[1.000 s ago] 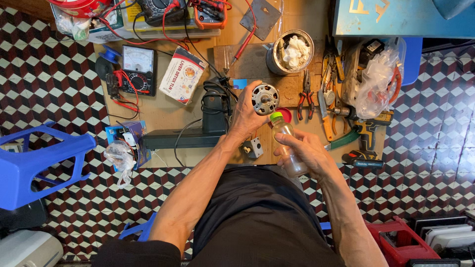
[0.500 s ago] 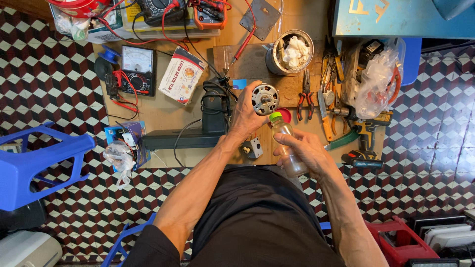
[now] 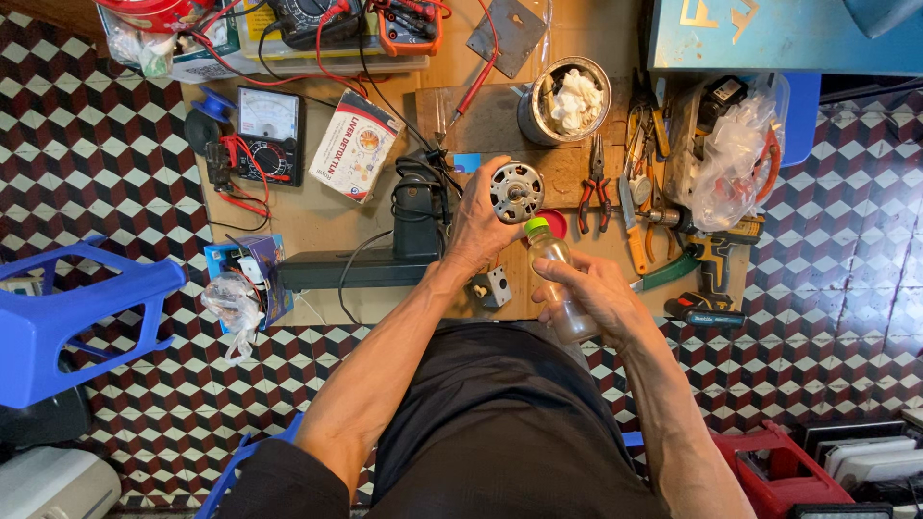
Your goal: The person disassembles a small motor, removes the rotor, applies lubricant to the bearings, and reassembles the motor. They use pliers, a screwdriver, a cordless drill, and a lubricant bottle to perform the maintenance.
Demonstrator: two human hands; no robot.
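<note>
Left hand (image 3: 478,229) clenched around motor (image 3: 516,191), held up over board (image 3: 452,120). Right hand (image 3: 596,293) wrapped around bottle (image 3: 561,279), green cap (image 3: 536,228) on, neck tilted toward motor, just below it. Judging by that: both parts picked up and brought together, nothing poured or applied yet. Motor's far side hidden by fingers; bottle contents hard to make out; small bracket (image 3: 495,285) under wrist partly covered.
</note>
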